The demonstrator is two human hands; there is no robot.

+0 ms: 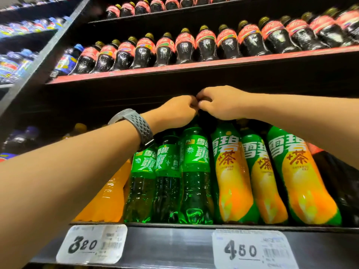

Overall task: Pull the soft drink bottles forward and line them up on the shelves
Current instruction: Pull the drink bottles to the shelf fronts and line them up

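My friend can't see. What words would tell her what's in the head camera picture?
A person's left hand and right hand meet, fingers curled, above the tops of green soft drink bottles on a shop shelf. Green-and-orange bottles stand to their right, and dark cola bottles line the shelf above.

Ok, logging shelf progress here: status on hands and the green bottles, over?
Left hand and right hand curled, side by side, over the green bottles; grip hidden. They stand at the shelf edge. Upper shelf close overhead.
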